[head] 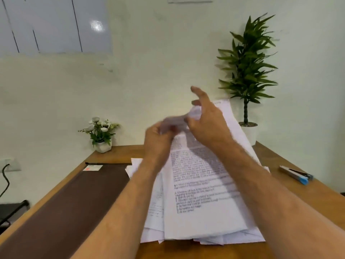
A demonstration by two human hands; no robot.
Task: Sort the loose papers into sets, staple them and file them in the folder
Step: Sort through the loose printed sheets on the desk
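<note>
White printed papers (201, 199) lie in a loose stack on the wooden counter (115, 154), between a brown folder (65, 202) and a stapler (296, 174). Above the stack the left hand (158, 141) has its fingers curled round a blurred top sheet. The right hand (207, 124) pinches that sheet too, forefinger raised; the grip is smeared and hard to make out.

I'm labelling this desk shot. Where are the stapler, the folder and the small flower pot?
stapler (296, 174): head view, middle of its body.
folder (74, 199): head view, bare brown cover.
flower pot (103, 146): head view, front of the white pot.
</note>
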